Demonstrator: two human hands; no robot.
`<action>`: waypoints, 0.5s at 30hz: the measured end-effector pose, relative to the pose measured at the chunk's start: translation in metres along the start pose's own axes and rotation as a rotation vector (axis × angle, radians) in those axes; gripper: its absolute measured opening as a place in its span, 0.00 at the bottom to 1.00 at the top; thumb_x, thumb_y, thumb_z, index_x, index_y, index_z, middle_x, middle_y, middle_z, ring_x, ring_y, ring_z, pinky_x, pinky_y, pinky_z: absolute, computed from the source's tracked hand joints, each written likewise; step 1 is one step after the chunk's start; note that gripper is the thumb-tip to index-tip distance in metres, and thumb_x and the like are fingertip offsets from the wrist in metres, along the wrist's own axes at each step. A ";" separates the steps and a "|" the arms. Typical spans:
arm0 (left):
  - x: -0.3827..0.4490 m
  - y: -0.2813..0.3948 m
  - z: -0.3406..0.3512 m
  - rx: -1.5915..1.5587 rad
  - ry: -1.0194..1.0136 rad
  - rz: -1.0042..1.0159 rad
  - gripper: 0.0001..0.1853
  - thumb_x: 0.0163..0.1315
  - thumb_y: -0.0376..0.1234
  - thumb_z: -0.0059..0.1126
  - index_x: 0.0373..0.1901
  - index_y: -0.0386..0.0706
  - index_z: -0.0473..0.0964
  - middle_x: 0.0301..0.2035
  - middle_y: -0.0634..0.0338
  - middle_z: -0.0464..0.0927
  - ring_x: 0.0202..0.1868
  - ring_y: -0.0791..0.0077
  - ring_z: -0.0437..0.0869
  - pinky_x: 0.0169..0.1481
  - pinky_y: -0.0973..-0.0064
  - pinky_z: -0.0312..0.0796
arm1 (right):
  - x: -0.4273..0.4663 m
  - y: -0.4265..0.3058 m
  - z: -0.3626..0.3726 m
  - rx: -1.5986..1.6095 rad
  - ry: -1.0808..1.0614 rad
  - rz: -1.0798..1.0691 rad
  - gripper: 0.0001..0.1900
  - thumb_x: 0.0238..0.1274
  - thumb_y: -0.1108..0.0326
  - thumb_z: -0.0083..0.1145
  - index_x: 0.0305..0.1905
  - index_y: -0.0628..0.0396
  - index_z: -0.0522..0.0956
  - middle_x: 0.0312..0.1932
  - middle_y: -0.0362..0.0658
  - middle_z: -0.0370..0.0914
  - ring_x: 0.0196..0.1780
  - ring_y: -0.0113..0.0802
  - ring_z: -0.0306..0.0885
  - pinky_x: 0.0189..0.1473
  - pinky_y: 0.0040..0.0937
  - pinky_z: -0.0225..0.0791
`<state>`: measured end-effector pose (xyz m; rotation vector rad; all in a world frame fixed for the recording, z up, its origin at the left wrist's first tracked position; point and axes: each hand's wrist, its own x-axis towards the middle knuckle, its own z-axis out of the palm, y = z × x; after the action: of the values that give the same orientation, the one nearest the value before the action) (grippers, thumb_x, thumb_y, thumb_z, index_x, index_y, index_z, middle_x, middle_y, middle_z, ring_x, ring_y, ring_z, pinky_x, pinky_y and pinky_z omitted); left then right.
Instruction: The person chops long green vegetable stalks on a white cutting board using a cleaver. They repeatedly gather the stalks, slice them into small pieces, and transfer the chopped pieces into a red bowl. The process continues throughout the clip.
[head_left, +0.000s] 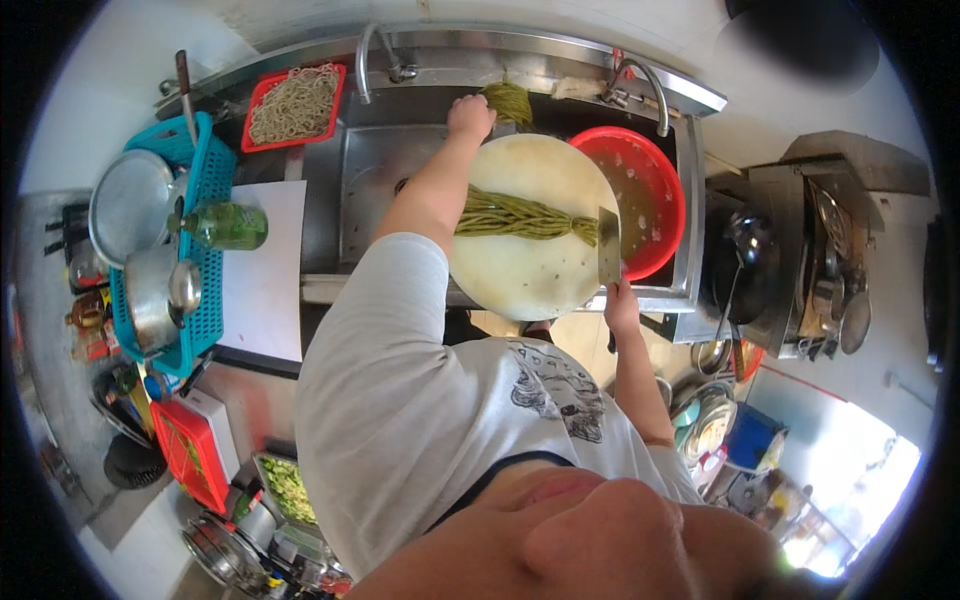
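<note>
On the round cutting board lies a bundle of long green beans, drawn together near its right end. My right hand grips the handle of a cleaver. The cleaver's broad blade is over the board's right edge, beside the bundle's tied end. Beyond the board, my left hand reaches to the left side of a second bundle of long green beans. Its fingertips are hidden, so I cannot tell whether they grip that bundle.
A red basin of cloudy water stands right of the board. The steel sink is at left, with a red tray of noodle-like strands behind. A turquoise basket holds pots. Two faucets line the back.
</note>
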<state>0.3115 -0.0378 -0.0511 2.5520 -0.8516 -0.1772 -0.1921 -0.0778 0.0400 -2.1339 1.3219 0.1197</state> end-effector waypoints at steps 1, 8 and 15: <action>0.008 0.001 0.004 0.016 0.004 -0.023 0.14 0.61 0.41 0.64 0.44 0.45 0.84 0.46 0.49 0.85 0.50 0.46 0.85 0.56 0.54 0.77 | 0.000 -0.003 -0.001 0.000 0.009 -0.002 0.14 0.74 0.62 0.49 0.54 0.61 0.73 0.46 0.65 0.82 0.51 0.67 0.79 0.52 0.60 0.71; 0.022 -0.023 -0.020 -0.306 -0.159 -0.106 0.14 0.60 0.44 0.64 0.37 0.44 0.86 0.40 0.47 0.87 0.46 0.49 0.87 0.52 0.56 0.77 | -0.003 -0.013 0.002 -0.053 0.044 0.076 0.15 0.75 0.61 0.48 0.55 0.60 0.73 0.46 0.65 0.82 0.51 0.67 0.79 0.53 0.61 0.71; 0.015 -0.021 0.002 -0.263 -0.216 -0.128 0.22 0.59 0.53 0.68 0.42 0.46 0.86 0.45 0.49 0.86 0.50 0.52 0.86 0.56 0.56 0.76 | -0.001 -0.008 0.010 -0.055 0.070 0.076 0.15 0.75 0.59 0.49 0.55 0.59 0.72 0.47 0.66 0.81 0.53 0.68 0.79 0.54 0.61 0.70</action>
<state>0.3343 -0.0329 -0.0617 2.3660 -0.6881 -0.5743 -0.1840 -0.0690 0.0359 -2.1517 1.4560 0.1146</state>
